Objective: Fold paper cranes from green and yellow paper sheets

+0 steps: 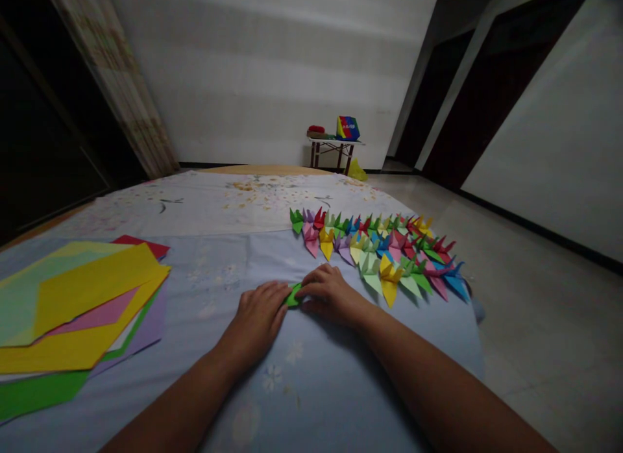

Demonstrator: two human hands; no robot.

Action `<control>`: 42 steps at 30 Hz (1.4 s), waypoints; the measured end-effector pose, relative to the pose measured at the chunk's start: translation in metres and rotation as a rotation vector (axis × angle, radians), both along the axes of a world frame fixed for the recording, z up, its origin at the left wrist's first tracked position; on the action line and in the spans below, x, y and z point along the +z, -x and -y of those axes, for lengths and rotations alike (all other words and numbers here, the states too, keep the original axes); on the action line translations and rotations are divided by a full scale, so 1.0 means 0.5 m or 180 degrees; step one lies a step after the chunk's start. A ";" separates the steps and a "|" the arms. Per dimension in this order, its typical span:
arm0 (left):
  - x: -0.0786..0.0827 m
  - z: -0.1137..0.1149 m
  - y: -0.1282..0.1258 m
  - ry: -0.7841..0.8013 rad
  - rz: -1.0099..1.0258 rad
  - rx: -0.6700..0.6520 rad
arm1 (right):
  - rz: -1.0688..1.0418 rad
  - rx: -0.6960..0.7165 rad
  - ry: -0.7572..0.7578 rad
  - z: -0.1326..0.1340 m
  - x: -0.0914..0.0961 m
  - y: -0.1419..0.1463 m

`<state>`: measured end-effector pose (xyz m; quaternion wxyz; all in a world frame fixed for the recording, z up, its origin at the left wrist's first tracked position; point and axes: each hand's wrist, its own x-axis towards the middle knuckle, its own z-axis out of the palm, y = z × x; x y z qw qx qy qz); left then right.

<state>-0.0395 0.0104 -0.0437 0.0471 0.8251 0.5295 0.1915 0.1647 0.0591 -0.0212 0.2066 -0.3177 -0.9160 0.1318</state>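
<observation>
A small folded piece of green paper [293, 296] lies on the light blue cloth [302, 368] between my two hands. My left hand [257, 317] rests palm down on the cloth, its curled fingers pressing the paper's left edge. My right hand [327, 292] is closed over the paper's right side, fingertips pinching it. Most of the green piece is hidden under my fingers. Just beyond my right hand lie rows of finished paper cranes [384, 248] in many colours.
A fanned stack of coloured paper sheets [78, 310] lies at the left. A flowered white sheet [209, 200] covers the far part of the surface. A small table [333, 148] with a colourful box stands by the far wall. Bare floor [535, 291] lies to the right.
</observation>
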 end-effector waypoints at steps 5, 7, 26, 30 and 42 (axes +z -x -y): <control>0.019 0.005 -0.002 -0.0119 -0.0008 0.0082 | -0.0052 -0.0077 -0.0141 -0.004 -0.010 0.008; 0.029 0.007 -0.003 -0.0159 0.0025 0.0067 | -0.0123 -0.0118 -0.0170 -0.009 -0.015 0.010; 0.050 0.005 -0.015 -0.0223 -0.0618 0.0102 | 0.0054 -0.0120 -0.0460 -0.018 -0.024 0.024; 0.050 0.018 -0.017 -0.0170 -0.0658 0.0040 | 0.0146 0.0065 -0.0511 -0.007 -0.017 0.024; 0.028 0.010 0.006 0.0058 0.0267 -0.0232 | 0.0129 0.0142 -0.0336 0.004 -0.004 0.013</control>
